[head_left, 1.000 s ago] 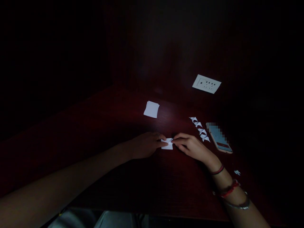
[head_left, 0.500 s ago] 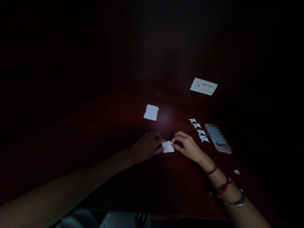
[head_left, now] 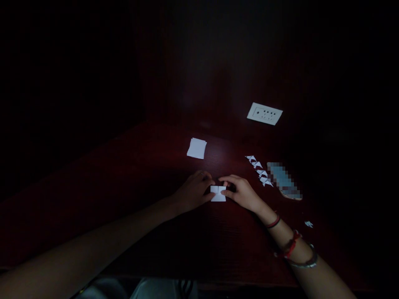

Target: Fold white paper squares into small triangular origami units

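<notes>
Nearest, red thread bands and a metal bangle (head_left: pixel 291 245) circle the right wrist. A tiny white paper scrap (head_left: pixel 309 224) lies to its right. Ahead, on a dark red wooden surface (head_left: pixel 140 174), the left hand (head_left: pixel 193 191) and right hand (head_left: pixel 241 193) meet over a small white folded paper square (head_left: pixel 217 194) lying flat. Each grip seems to pinch one side of it, though the light is dim. Farther right sits a row of folded white paper triangles (head_left: pixel 259 170) just beside a blurred phone (head_left: pixel 284 182). Beyond the hands lies a stack of white paper squares (head_left: pixel 196 148), and farthest back a white socket plate (head_left: pixel 264 113).

folded paper (head_left: pixel 218 194) sides under fingertips (head_left: pixel 226 193), phone (head_left: pixel 284 181) pixelated
</notes>
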Tool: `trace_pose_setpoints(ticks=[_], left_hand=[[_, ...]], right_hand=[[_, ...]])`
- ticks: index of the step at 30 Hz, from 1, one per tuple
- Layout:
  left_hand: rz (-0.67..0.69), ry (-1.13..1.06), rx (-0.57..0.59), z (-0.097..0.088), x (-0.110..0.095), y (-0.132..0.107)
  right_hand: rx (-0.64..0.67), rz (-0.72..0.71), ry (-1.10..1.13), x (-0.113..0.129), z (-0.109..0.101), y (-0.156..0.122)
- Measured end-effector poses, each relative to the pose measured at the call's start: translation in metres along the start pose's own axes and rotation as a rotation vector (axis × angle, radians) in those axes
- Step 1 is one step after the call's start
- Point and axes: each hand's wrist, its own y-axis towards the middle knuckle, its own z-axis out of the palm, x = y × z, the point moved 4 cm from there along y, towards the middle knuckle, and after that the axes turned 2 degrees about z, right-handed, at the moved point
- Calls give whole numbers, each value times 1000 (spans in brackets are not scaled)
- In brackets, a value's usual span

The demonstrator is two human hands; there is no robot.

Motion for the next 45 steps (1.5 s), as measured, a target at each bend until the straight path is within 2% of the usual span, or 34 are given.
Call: trace_pose_setpoints(ticks=[4, 9, 13, 16, 19, 22, 25, 27, 31, 45], left_hand=[[-1, -55, -38, -5, -3, 2], [15, -91, -116, -12, -9, 4], [-72, -52, -107, -6, -3, 3], [-132, 13, -108, -3, 3, 1], [-97, 43, -103, -6, 3, 1], [46, 43, -51, -14, -3, 3], [201, 53, 51, -20, -10, 3], [255, 64, 128, -20, -10, 2], [274, 52, 217, -17, -6, -1], [288, 67, 254, -20, -6, 1]], right_hand=[[-69, -42, -1, 10, -6, -1], [-95, -136, -87, 26, -8, -4], [-118, -168, -191, 28, -6, -5], [-49, -212, -278, 23, -1, -5], [59, -270, -326, 19, 3, -6], [135, -319, -335, 18, 4, -6], [184, -342, -346, 20, 1, -6], [198, -345, -352, 21, -1, -6], [228, -357, -364, 19, -3, -7], [268, -380, -422, 14, -3, -8]])
